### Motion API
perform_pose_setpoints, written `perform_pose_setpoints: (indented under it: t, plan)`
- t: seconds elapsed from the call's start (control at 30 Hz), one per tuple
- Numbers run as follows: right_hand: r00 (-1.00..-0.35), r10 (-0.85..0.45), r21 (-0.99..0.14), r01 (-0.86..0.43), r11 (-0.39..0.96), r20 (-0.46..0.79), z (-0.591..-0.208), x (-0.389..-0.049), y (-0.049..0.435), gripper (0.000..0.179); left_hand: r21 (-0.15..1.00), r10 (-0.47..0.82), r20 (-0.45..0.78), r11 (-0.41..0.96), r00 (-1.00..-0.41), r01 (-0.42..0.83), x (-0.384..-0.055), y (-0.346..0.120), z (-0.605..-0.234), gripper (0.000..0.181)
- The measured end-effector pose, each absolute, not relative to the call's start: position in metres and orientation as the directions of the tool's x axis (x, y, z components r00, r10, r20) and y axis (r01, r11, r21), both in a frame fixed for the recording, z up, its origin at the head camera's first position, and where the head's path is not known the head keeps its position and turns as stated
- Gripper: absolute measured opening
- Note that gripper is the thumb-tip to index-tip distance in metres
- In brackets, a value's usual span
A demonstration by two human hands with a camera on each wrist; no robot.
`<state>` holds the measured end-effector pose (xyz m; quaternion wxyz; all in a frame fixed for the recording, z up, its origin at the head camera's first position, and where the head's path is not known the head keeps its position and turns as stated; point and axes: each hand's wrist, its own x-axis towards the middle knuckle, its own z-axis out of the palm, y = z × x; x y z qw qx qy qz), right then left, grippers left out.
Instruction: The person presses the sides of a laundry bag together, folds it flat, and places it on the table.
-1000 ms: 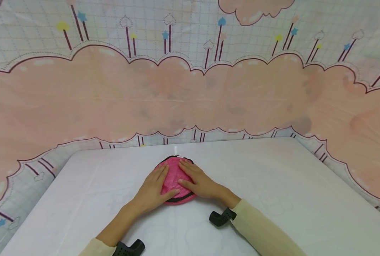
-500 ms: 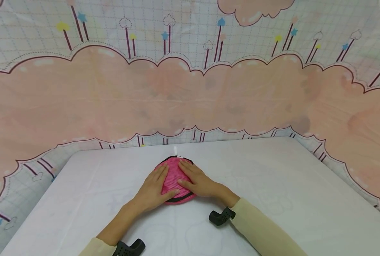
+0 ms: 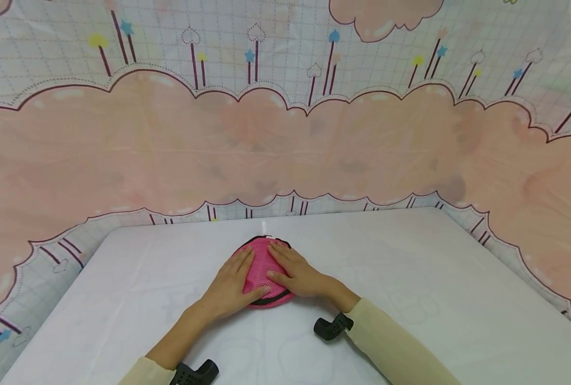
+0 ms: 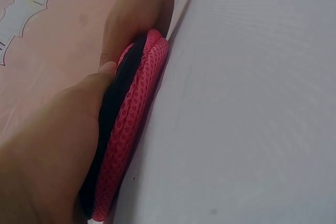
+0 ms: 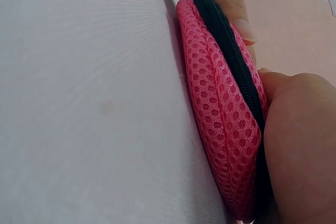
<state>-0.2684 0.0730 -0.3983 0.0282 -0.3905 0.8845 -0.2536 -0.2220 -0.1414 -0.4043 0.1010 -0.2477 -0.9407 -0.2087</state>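
A round pink mesh pouch point(image 3: 260, 270) with a black zipper lies flat on the white table, near its far side in the head view. My left hand point(image 3: 228, 283) rests on the pouch's left part, fingers extended and thumb along the near edge. From the other side, my right hand point(image 3: 299, 271) lies on its right part with straight fingers. Both wrist views show the pouch's point(image 4: 137, 106) low, layered side against the table. The zipper point(image 5: 231, 45) runs along that side in the right wrist view. What the pouch may contain is hidden.
The white-covered table point(image 3: 401, 278) stretches out on both sides of the hands. A short white strip point(image 3: 264, 228) lies just beyond the pouch. Behind stands a cloud-patterned curtain point(image 3: 314, 155). Black wrist devices point(image 3: 333, 326) sit at both sleeve cuffs.
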Motion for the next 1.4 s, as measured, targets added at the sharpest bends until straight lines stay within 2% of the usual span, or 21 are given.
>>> perform_pose_setpoints:
  t: [0.73,1.07,1.4]
  plan:
    - [-0.687,-0.707,-0.456,-0.690,0.562,0.168,-0.3969,-0.2683,0.0760,0.065,0.340,0.421,0.278,0.798,-0.864,0.498,-0.2247,-0.1399,-0.4061,0.088]
    - [-0.687,-0.696,-0.470,-0.695,0.544,0.211,-0.4018,-0.2666,0.0755,0.064,0.306,0.414,0.372,0.790,-0.831,0.531,-0.2226,-0.1416,-0.4120,0.087]
    - [-0.680,-0.677,-0.493,-0.707,0.506,0.281,-0.3971,-0.2656,0.0732,0.061,0.319,0.370,0.413,0.797,-0.832,0.512,-0.2183,-0.1445,-0.4080,0.089]
